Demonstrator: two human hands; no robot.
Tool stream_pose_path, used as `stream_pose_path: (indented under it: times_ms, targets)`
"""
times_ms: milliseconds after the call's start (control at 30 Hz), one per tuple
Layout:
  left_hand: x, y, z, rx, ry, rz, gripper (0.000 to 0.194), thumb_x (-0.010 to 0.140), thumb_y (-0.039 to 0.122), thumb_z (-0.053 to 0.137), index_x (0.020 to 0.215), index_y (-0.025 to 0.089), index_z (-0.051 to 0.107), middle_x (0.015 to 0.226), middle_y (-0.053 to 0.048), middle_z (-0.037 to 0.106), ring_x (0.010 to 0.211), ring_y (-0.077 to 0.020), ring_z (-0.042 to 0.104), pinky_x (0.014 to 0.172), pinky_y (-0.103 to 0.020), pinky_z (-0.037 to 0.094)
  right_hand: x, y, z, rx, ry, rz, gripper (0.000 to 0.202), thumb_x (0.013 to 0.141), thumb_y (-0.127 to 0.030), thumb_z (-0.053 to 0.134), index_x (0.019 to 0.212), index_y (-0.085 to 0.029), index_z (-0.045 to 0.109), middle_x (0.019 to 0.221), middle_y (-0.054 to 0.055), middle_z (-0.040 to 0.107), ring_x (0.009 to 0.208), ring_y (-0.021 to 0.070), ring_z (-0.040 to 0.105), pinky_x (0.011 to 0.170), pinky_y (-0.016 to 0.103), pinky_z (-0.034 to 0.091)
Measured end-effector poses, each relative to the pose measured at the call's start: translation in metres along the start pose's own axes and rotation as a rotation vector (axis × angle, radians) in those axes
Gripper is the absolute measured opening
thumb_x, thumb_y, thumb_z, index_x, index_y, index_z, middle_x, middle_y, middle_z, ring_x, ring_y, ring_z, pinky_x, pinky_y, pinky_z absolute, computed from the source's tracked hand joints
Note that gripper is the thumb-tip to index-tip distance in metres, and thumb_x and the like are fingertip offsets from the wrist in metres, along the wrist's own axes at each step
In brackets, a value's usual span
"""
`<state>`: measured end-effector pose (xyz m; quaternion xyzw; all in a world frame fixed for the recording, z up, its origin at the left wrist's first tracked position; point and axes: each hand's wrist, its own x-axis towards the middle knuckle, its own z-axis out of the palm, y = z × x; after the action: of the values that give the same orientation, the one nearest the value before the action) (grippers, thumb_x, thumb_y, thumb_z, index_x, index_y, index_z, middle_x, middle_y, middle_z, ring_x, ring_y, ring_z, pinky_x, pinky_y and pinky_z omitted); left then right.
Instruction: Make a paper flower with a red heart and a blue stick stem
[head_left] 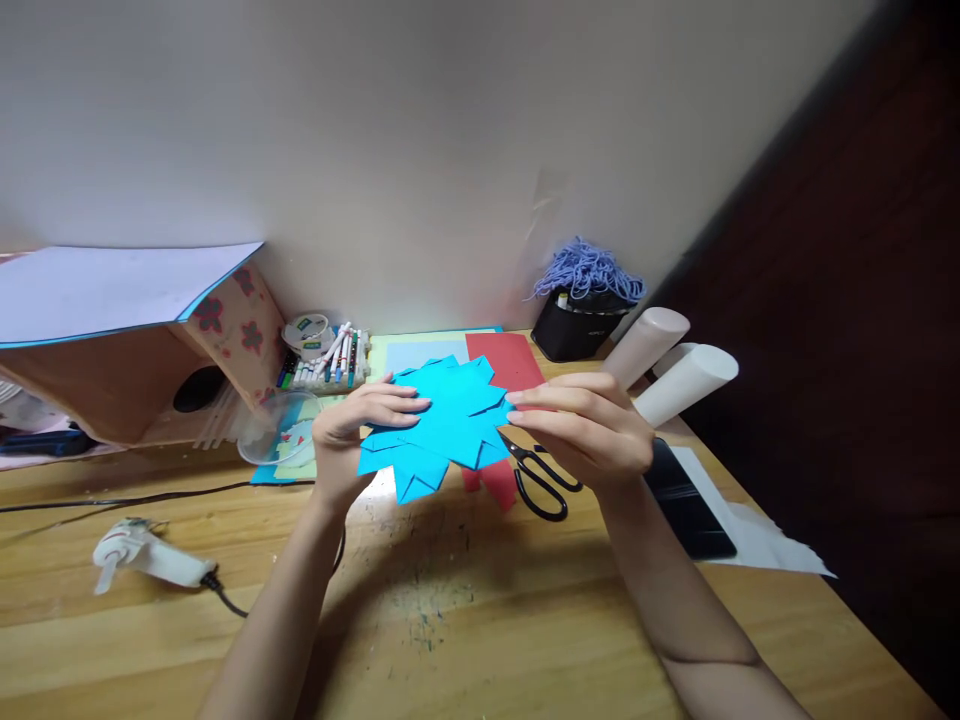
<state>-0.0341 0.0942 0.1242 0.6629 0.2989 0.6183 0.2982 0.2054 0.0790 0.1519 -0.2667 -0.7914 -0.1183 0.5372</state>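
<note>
A bright blue folded paper piece (450, 410) with pointed flaps all round is held up above the wooden table. My left hand (360, 425) grips its left side, fingers lying across the top and the thumb hidden beneath. At its right edge, my right hand (592, 425) pinches one pointed flap between thumb and fingertips. Behind and below the blue piece lies red paper (506, 362), partly covered by it. Black-handled scissors (541, 482) rest on the table just below my right hand.
A white glue gun (154, 555) with a black cord lies left. Behind are an open box (247, 340), markers (341, 355) and a clear bowl (259, 430). Rightward stand a black holder with purple yarn (574, 325), white rolls (686, 380) and a dark phone-like slab (686, 510).
</note>
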Motion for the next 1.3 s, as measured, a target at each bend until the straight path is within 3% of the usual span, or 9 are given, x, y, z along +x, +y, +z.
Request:
stream_pose_path:
  times_ms: [267, 533, 800, 867, 933, 1033, 1100, 1200, 1300]
  targets:
    - [0.000, 0.010, -0.001, 0.099, -0.060, 0.176, 0.017, 0.071, 0.041, 0.066, 0.077, 0.026, 0.073, 0.085, -0.004, 0.072, 0.086, -0.0216, 0.063, 0.091, -0.041, 0.045, 0.000, -0.006, -0.005, -0.111, -0.062, -0.053, 0.021, 0.077, -0.016, 0.063, 0.090, -0.032, 0.066, 0.082, -0.006, 0.070, 0.072, 0.0119, 0.059, 0.070, 0.025, 0.049]
    - [0.000, 0.015, 0.003, 0.081, -0.038, 0.197, 0.022, 0.069, 0.045, 0.066, 0.075, 0.025, 0.073, 0.082, -0.005, 0.072, 0.082, -0.0215, 0.064, 0.087, -0.040, 0.047, -0.003, -0.006, -0.007, -0.152, 0.033, -0.035, 0.014, 0.072, -0.023, 0.069, 0.082, -0.031, 0.063, 0.072, -0.006, 0.069, 0.063, 0.0130, 0.059, 0.065, 0.028, 0.048]
    - [0.000, 0.014, 0.002, 0.028, 0.012, 0.153, 0.015, 0.070, 0.039, 0.067, 0.072, 0.025, 0.072, 0.081, -0.004, 0.072, 0.082, -0.0195, 0.064, 0.087, -0.037, 0.047, -0.002, 0.005, -0.013, 0.017, 0.139, 0.113, 0.033, 0.062, -0.033, 0.077, 0.091, -0.030, 0.062, 0.077, -0.002, 0.067, 0.074, 0.0166, 0.061, 0.068, 0.031, 0.049]
    - [-0.001, 0.011, 0.006, -0.050, 0.045, 0.066, 0.011, 0.067, 0.033, 0.071, 0.068, 0.023, 0.071, 0.077, -0.003, 0.072, 0.078, -0.0189, 0.065, 0.084, -0.036, 0.048, 0.000, 0.004, -0.011, 0.096, 0.096, 0.209, 0.035, 0.062, -0.035, 0.076, 0.093, -0.028, 0.062, 0.083, 0.000, 0.067, 0.079, 0.0183, 0.061, 0.072, 0.033, 0.049]
    - [-0.002, 0.007, 0.013, -0.127, 0.114, -0.127, 0.012, 0.060, 0.025, 0.077, 0.068, 0.021, 0.070, 0.073, -0.002, 0.071, 0.072, -0.0179, 0.065, 0.078, -0.032, 0.051, 0.001, 0.002, -0.006, 0.212, -0.009, 0.382, 0.036, 0.066, -0.037, 0.073, 0.098, -0.025, 0.062, 0.090, 0.003, 0.066, 0.084, 0.0189, 0.061, 0.075, 0.034, 0.049]
    - [-0.003, 0.002, 0.024, -0.217, 0.192, -0.465, 0.030, 0.054, 0.021, 0.079, 0.082, 0.017, 0.069, 0.080, -0.004, 0.071, 0.075, -0.0192, 0.065, 0.073, -0.030, 0.052, 0.001, 0.002, 0.006, 0.390, -0.175, 0.699, 0.033, 0.070, -0.040, 0.068, 0.096, -0.021, 0.062, 0.091, 0.004, 0.065, 0.080, 0.0169, 0.061, 0.073, 0.032, 0.051]
    - [-0.002, 0.002, 0.030, -0.274, 0.196, -0.607, 0.040, 0.055, 0.024, 0.079, 0.092, 0.014, 0.067, 0.091, -0.007, 0.070, 0.085, -0.0220, 0.064, 0.077, -0.031, 0.051, -0.001, 0.005, 0.014, 0.476, -0.187, 0.872, 0.027, 0.071, -0.040, 0.066, 0.088, -0.019, 0.063, 0.086, 0.004, 0.065, 0.076, 0.0154, 0.061, 0.069, 0.029, 0.051]
    - [0.000, 0.002, 0.035, -0.326, 0.188, -0.709, 0.046, 0.054, 0.026, 0.079, 0.095, 0.012, 0.065, 0.096, -0.010, 0.069, 0.090, -0.0243, 0.063, 0.080, -0.032, 0.050, -0.006, 0.014, 0.026, 0.602, -0.144, 1.042, 0.024, 0.070, -0.040, 0.066, 0.082, -0.018, 0.062, 0.080, 0.003, 0.065, 0.075, 0.0146, 0.061, 0.066, 0.025, 0.050]
    - [0.000, -0.004, 0.037, -0.368, 0.183, -0.755, 0.047, 0.055, 0.027, 0.079, 0.097, 0.012, 0.065, 0.100, -0.010, 0.068, 0.093, -0.0249, 0.063, 0.081, -0.032, 0.049, -0.013, 0.024, 0.037, 0.787, -0.213, 1.172, 0.031, 0.066, -0.039, 0.069, 0.086, -0.017, 0.061, 0.080, 0.003, 0.066, 0.075, 0.0158, 0.062, 0.061, 0.025, 0.050]
